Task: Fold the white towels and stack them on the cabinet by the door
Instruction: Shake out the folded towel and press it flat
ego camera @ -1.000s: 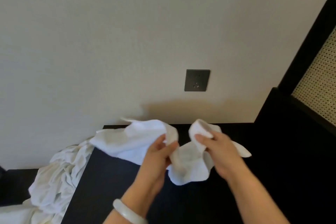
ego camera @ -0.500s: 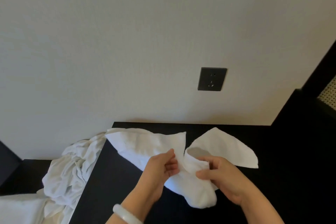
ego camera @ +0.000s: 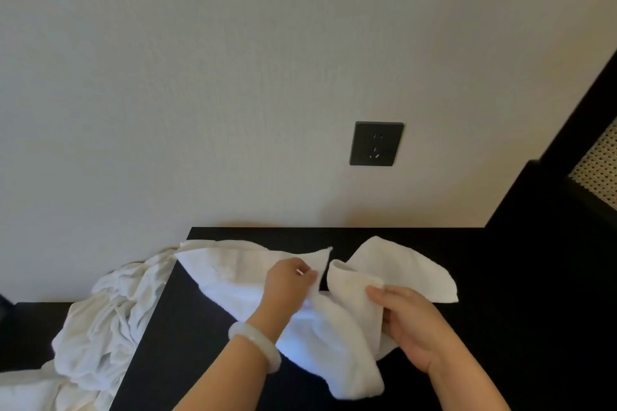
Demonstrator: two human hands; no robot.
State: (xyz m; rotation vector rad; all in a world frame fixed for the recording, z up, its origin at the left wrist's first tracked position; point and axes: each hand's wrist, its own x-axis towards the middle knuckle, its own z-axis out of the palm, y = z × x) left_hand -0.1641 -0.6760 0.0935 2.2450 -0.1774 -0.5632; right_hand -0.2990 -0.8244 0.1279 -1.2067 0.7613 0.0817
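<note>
Pinching the towel (ego camera: 240, 277) edge, the left hand (ego camera: 290, 280) has its fingertips closed on the cloth. From there the towel spreads toward 10 o'clock over the black cabinet top (ego camera: 187, 344). The right hand (ego camera: 410, 327), at 4 o'clock of the left, curls its fingers round a bunched fold. One flap runs to 2 o'clock and another hangs toward 6. Crumpled white pile (ego camera: 107, 320) at 8 o'clock, beside the cabinet edge. Bracelet (ego camera: 257, 344) on the left wrist. Wall socket (ego camera: 376, 143) at 12 o'clock.

Black cabinet top (ego camera: 207, 337) across the lower frame, against the wall (ego camera: 200, 77), rumpled white towel (ego camera: 233, 270) lying on its middle, heap of white cloth (ego camera: 107, 327) at lower left against its left edge
</note>
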